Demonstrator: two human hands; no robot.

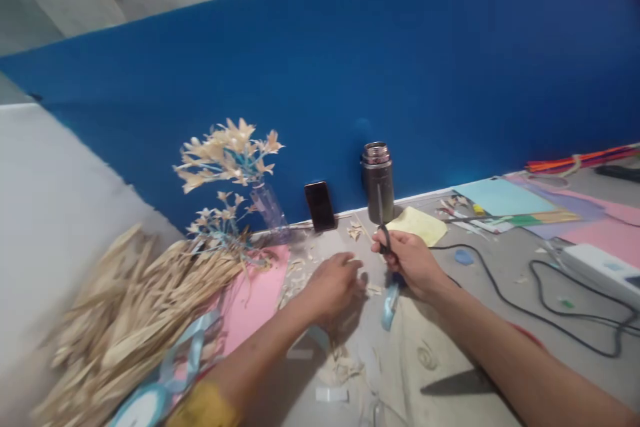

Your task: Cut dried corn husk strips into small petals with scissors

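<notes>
My right hand (411, 263) is closed round the handles of a pair of scissors (383, 227), blades pointing up toward the blue wall. My left hand (334, 285) hovers just left of it over scattered straw scraps (299, 275), fingers curled in a pinch; what they hold is too small and blurred to name. A light blue ribbon (390, 307) trails on the grey table (450, 360) below my right hand. A pink paper sheet (257, 297) lies left of my left hand.
A heap of dried straw leaves (130, 320) fills the left. A vase of straw flowers (235, 173), a phone (320, 205) and a metal flask (377, 181) stand against the blue wall. Coloured paper sheets (550, 210), black cables (540, 293) and a white device (600, 267) lie right.
</notes>
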